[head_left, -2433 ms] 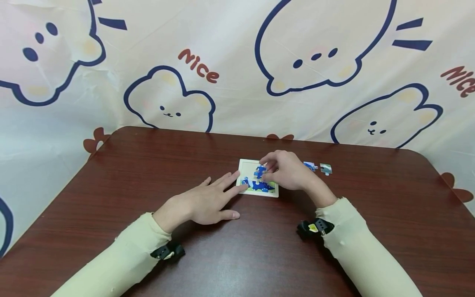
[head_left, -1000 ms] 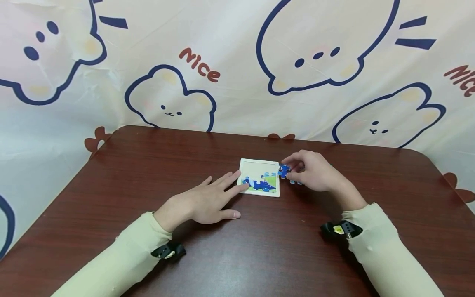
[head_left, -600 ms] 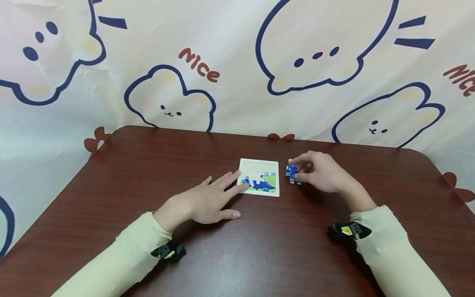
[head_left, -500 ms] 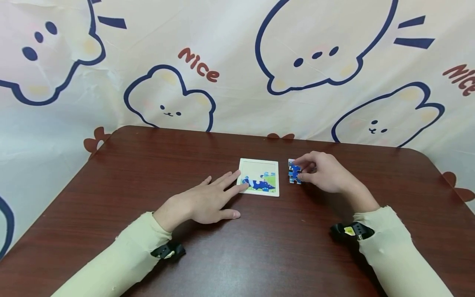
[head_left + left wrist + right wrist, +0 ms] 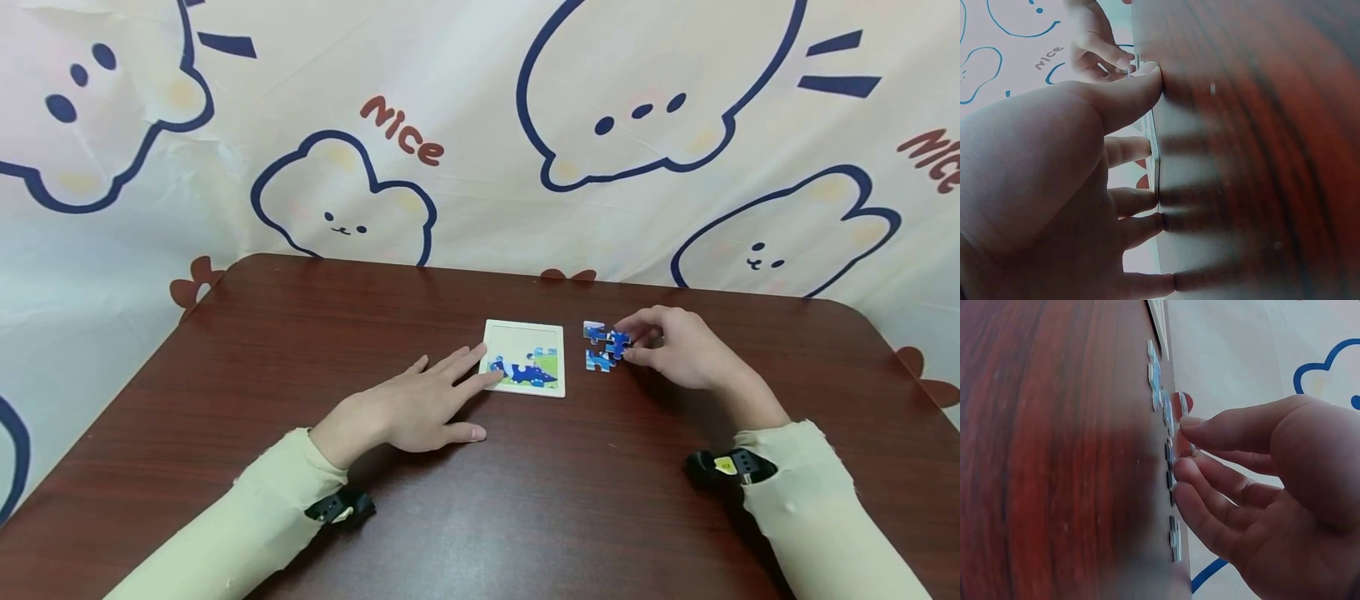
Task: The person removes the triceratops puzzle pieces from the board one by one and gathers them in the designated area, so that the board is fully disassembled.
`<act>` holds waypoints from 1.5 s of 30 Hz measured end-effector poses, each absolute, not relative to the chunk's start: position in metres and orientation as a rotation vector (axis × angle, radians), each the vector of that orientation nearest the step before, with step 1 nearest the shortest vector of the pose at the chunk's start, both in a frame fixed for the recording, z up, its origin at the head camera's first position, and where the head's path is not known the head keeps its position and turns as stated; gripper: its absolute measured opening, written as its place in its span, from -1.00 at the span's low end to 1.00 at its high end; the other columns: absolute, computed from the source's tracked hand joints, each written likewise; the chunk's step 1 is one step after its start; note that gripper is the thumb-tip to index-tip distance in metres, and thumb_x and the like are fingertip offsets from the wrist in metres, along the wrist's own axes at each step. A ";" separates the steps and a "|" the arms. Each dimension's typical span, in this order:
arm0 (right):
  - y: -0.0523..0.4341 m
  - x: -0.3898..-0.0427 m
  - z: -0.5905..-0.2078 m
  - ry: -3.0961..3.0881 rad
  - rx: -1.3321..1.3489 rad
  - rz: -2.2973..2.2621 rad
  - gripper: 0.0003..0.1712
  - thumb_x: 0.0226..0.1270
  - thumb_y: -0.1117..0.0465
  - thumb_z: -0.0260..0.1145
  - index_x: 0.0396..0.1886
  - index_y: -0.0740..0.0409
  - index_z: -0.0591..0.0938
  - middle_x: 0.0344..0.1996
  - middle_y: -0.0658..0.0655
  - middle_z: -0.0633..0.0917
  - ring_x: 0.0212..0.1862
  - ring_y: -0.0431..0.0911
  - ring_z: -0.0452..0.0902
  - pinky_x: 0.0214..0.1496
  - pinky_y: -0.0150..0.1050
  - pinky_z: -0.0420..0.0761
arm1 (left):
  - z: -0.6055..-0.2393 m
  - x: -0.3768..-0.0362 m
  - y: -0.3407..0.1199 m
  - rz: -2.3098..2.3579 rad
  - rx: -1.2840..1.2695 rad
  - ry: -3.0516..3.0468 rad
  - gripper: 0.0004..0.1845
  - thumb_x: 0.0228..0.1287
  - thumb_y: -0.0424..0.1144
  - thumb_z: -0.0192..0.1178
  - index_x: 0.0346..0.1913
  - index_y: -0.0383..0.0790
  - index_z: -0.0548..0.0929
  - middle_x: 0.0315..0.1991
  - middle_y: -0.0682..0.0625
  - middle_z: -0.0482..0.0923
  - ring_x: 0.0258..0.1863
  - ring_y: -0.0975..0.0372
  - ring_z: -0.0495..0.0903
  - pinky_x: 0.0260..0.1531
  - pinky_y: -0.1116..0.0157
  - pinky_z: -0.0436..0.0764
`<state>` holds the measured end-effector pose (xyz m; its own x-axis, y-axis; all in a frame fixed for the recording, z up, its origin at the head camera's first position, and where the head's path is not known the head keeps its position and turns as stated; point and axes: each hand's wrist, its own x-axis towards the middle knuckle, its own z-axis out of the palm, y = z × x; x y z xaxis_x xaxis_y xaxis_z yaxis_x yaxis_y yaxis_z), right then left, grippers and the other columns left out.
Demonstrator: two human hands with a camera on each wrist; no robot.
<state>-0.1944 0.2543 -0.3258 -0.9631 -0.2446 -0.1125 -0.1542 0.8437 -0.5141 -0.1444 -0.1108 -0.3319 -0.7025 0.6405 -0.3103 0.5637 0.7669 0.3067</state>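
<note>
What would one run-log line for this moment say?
left fingers: on tray edge | right fingers: pinching blue puzzle piece | tray: partly filled | loose pieces: beside tray

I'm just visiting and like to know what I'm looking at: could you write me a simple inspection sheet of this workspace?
Surface: dark brown wood-grain tabletop, with a soft light reflection.
Job's things: white jigsaw tray, its lower part filled with a blue and green picture, most of its upper part bare; loose jigsaw pieces lie to its right, exact number unclear.
Clutter: nothing seen.
Left hand: fingers spread, index finger over the tray's near-left corner.
Right hand: pinches a blue jigsaw piece above the tabletop.
Cables: nothing seen.
Surroundings: pale cloth backdrop printed with cartoon animals and "Nice".
</note>
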 end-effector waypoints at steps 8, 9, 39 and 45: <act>0.265 -0.192 -0.328 2.854 -0.325 -0.769 -0.59 0.46 0.25 0.43 0.25 0.16 0.69 -0.01 0.22 0.74 0.00 0.05 0.62 0.05 -0.11 0.65 | -0.332 -0.145 -0.111 0.266 0.919 2.563 -0.21 0.60 0.20 0.11 0.73 0.10 0.11 0.79 -0.08 -0.27 0.78 -0.03 -0.19 0.60 -0.40 0.02; 0.266 -0.191 -0.328 2.851 -0.323 -0.771 -0.60 0.45 0.25 0.44 0.24 0.16 0.70 0.00 0.23 0.74 0.00 0.05 0.62 0.05 -0.11 0.66 | -0.332 -0.145 -0.112 0.269 0.920 2.562 -0.21 0.60 0.19 0.11 0.73 0.10 0.11 0.79 -0.08 -0.26 0.78 -0.03 -0.18 0.60 -0.40 0.02; 0.269 -0.190 -0.325 2.825 -0.364 -0.751 -0.65 0.36 0.29 0.51 0.12 0.11 0.79 -0.15 0.16 0.72 -0.19 0.00 0.53 -0.19 -0.20 0.56 | -0.333 -0.144 -0.111 0.253 0.919 2.566 -0.20 0.59 0.21 0.11 0.72 0.12 0.12 0.79 -0.07 -0.27 0.78 -0.02 -0.19 0.61 -0.38 0.02; 0.266 -0.189 -0.326 2.847 -0.380 -0.729 -0.66 0.37 0.23 0.52 0.12 0.08 0.80 -0.18 0.14 0.72 -0.18 0.00 0.53 -0.20 -0.20 0.54 | -0.333 -0.144 -0.111 0.251 0.923 2.567 -0.20 0.59 0.22 0.11 0.72 0.11 0.12 0.79 -0.07 -0.28 0.78 -0.03 -0.19 0.61 -0.38 0.03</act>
